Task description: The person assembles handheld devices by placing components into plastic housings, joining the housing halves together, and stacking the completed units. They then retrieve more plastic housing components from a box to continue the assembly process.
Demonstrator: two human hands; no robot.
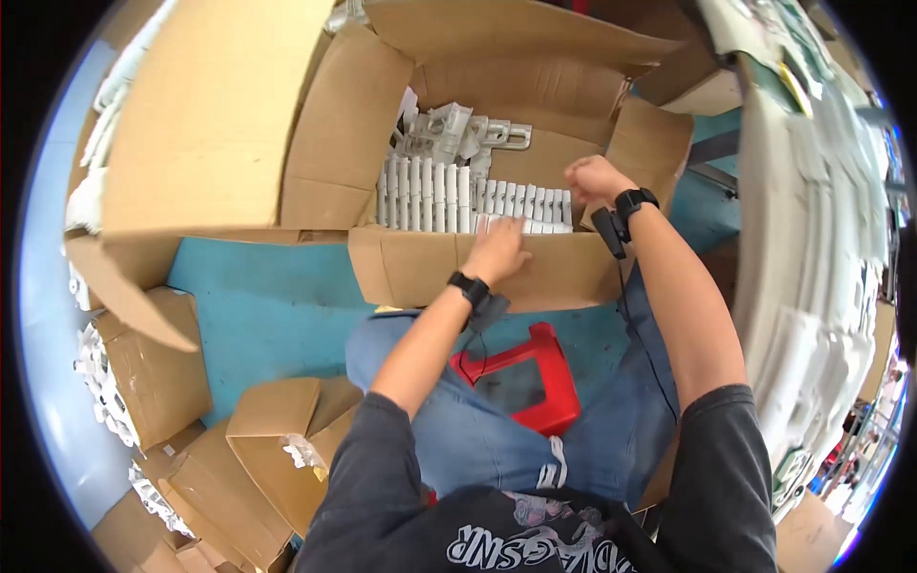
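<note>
An open cardboard box [430, 269] stands in front of me with white plastic parts inside. One row of upright parts [420, 196] fills its near left side, and a row of shorter white parts [527, 202] stands to the right. My left hand [497, 251] reaches over the near wall, its thumb apart and its fingertips at the shorter row. Above the right end of that row, my right hand [596, 180] is curled closed; what it holds, if anything, is hidden. Behind the rows lie loose white plastic pieces [444, 132]. Each wrist wears a black strapped device.
A large cardboard flap [210, 115] rises at the left. Opened cardboard boxes [158, 368] stand along the lower left. Tall stacks of white parts [812, 220] line the right. A red plastic stool [554, 382] shows between my legs on the blue-green floor [258, 315].
</note>
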